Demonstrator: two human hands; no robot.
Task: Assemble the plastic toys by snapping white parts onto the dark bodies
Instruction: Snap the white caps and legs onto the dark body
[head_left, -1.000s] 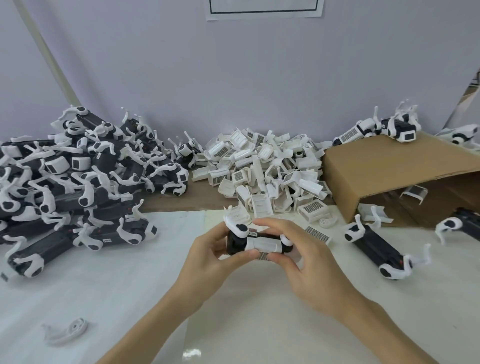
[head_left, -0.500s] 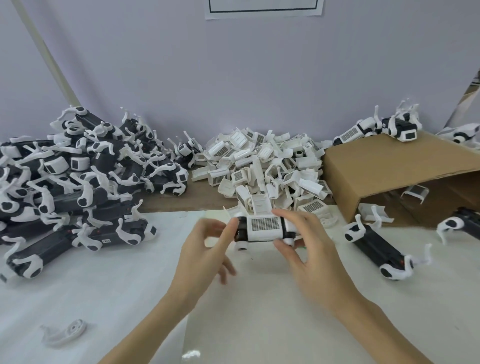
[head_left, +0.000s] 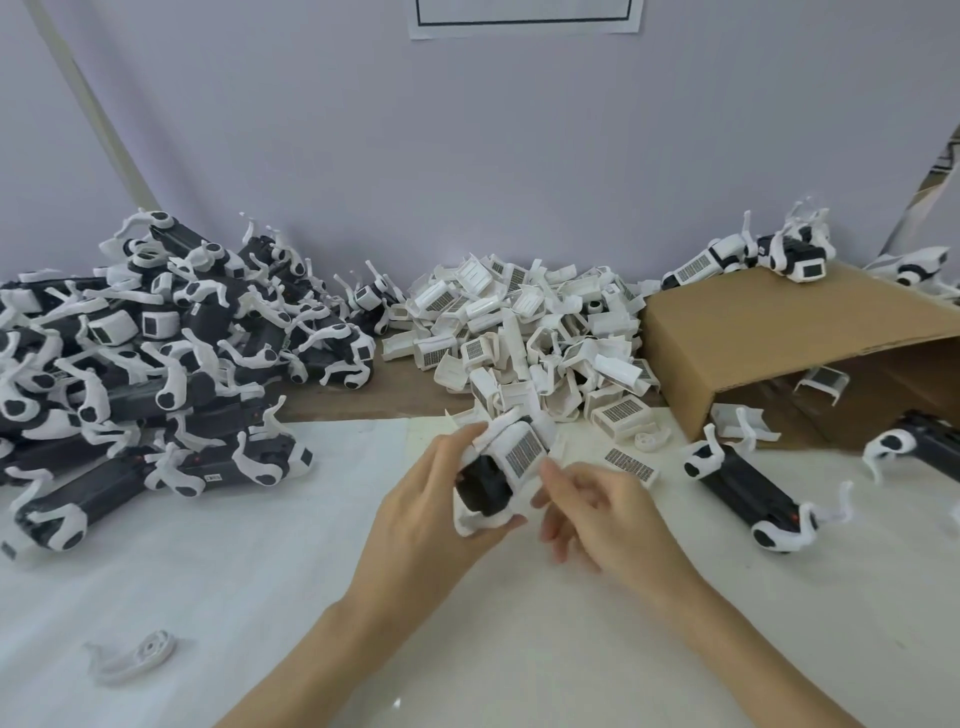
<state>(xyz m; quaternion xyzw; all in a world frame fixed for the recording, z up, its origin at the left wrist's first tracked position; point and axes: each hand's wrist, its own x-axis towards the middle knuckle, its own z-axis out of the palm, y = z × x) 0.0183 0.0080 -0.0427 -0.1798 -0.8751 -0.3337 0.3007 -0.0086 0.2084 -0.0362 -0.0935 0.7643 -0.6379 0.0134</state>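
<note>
Toy body (head_left: 485, 486), dark with a white grilled cover (head_left: 522, 448) seated on it, is held above the white table surface (head_left: 260, 571), centre of view. Long axis runs diagonally: near end low and toward the person's left, far end raised and pointing away toward the right. A white leg part shows at its lower end.

Left hand (head_left: 431, 512) grasps the toy body, fingers wrapped behind it and thumb under the lower end. Right hand (head_left: 597, 506) is just beside the cover, fingers loosely bent and blurred, holding nothing; contact with the cover cannot be confirmed.

Pile of loose white covers (head_left: 535, 332) lies just behind the held item. Heap of dark toys with white legs (head_left: 156, 353) occupies the left. Cardboard box (head_left: 779, 332) lies on its side at right, toys on top. One dark toy (head_left: 748, 491) lies in front of the box. Stray white leg piece (head_left: 130, 656) lies near left.
</note>
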